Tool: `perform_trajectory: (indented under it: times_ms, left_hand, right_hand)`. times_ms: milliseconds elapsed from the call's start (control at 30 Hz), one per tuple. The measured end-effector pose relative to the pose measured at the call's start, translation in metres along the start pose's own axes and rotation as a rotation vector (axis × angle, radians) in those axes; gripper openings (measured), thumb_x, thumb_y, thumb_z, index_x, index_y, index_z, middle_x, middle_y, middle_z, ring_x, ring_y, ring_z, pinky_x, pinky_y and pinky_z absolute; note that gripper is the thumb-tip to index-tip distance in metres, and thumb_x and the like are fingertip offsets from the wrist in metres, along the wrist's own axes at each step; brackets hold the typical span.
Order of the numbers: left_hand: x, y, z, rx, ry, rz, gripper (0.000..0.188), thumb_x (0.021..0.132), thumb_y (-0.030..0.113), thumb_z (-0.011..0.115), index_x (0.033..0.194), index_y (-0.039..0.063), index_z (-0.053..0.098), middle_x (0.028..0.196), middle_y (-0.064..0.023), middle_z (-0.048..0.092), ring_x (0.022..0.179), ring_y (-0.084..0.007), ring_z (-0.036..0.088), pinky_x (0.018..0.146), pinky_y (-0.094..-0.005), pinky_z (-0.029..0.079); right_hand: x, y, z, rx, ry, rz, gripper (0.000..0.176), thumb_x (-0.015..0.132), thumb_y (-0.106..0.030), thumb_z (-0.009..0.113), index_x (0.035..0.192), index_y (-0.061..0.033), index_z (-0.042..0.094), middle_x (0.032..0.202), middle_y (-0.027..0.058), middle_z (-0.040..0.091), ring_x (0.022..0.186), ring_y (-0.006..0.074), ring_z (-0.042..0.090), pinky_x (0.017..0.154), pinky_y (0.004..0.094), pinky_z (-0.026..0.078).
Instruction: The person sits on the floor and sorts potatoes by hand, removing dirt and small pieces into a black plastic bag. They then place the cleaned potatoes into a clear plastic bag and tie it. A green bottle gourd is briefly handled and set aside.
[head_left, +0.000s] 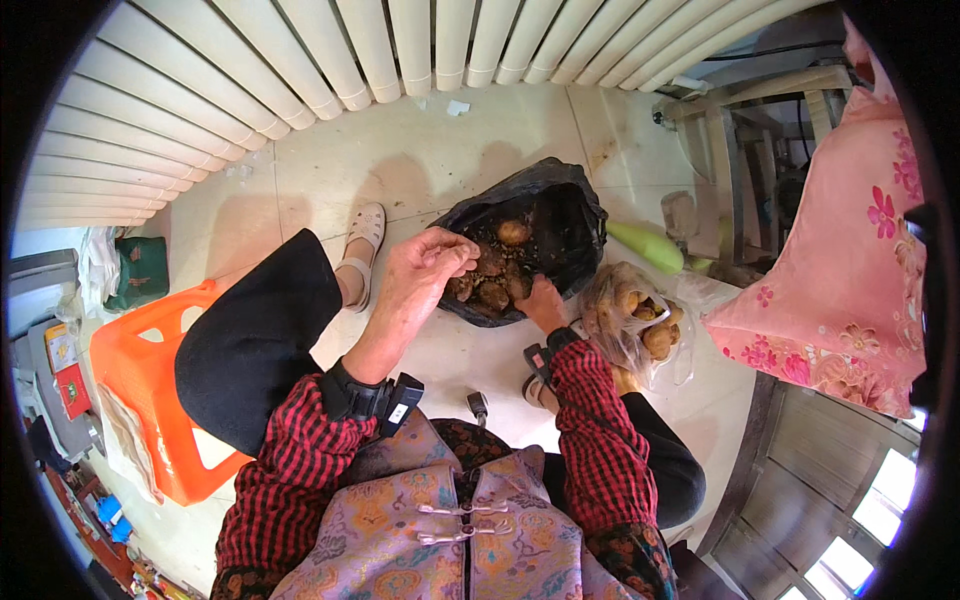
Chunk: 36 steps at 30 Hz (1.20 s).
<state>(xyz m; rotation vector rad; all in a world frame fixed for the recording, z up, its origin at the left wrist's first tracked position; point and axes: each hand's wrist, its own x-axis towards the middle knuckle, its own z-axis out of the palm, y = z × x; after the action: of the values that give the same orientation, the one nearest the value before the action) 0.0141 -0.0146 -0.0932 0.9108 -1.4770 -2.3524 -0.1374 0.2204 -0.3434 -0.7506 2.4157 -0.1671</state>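
Observation:
A black plastic bag stands wide-mouthed on the floor in front of me. Inside it lie several brown, soil-covered tubers, with a paler one higher up and small crumbs around them. My left hand hovers over the bag's left side, thumb and fingers pinched together; whether something small is between them cannot be seen. Reaching in over the near rim, my right hand has its fingertips down beside the tubers. Those fingertips are partly hidden, so a grip on one cannot be made out.
Right of the black bag sits a clear plastic bag of tubers, with a long green vegetable behind it. An orange plastic stool is at left, a green bag beyond. Pink floral cloth hangs at right. Pale slats border the far side.

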Motion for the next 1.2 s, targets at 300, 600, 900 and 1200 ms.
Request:
perform_trajectory:
  times_ms: [300, 600, 900, 1200]
  left_hand:
    - [0.004, -0.008, 0.003, 0.063, -0.024, -0.048, 0.019, 0.097, 0.014, 0.061, 0.106, -0.002, 0.065, 0.102, -0.0109, 0.071, 0.090, -0.0169, 0.068, 0.083, -0.0283, 0.055]
    - [0.005, -0.007, 0.005, 0.079, -0.026, 0.007, 0.017, 0.095, 0.009, 0.060, 0.102, -0.005, 0.065, 0.096, -0.0099, 0.070, 0.087, -0.0162, 0.067, 0.081, -0.0272, 0.055]
    - [0.004, -0.014, 0.000, 0.091, -0.021, -0.015, 0.017, 0.094, 0.010, 0.060, 0.100, -0.005, 0.066, 0.094, -0.0088, 0.070, 0.083, -0.0154, 0.067, 0.076, -0.0272, 0.053]
    - [-0.007, 0.000, 0.002, -0.007, -0.001, 0.034, 0.017, 0.094, 0.012, 0.063, 0.101, -0.003, 0.067, 0.091, -0.0084, 0.070, 0.081, -0.0143, 0.066, 0.074, -0.0265, 0.052]
  right_hand:
    - [0.004, 0.004, 0.007, 0.112, 0.026, 0.088, 0.050, 0.073, -0.019, 0.079, 0.111, 0.0045, 0.055, 0.102, 0.0200, 0.062, 0.089, 0.0297, 0.063, 0.072, 0.0380, 0.057]
    - [-0.035, 0.021, -0.054, 1.630, -0.243, 0.420, 0.021, 0.088, -0.012, 0.069, 0.105, 0.0001, 0.066, 0.109, 0.0088, 0.065, 0.099, 0.0218, 0.063, 0.088, 0.0349, 0.055]
    - [-0.096, -0.059, -0.134, 2.163, -0.423, -0.128, 0.048, 0.088, -0.019, 0.063, 0.130, 0.0030, 0.052, 0.126, 0.0127, 0.059, 0.110, 0.0242, 0.057, 0.093, 0.0380, 0.049]
    - [-0.130, -0.124, -0.166, 1.960, -0.216, -0.201, 0.047, 0.089, -0.014, 0.063, 0.131, 0.0037, 0.053, 0.125, 0.0114, 0.061, 0.110, 0.0228, 0.059, 0.095, 0.0370, 0.048]
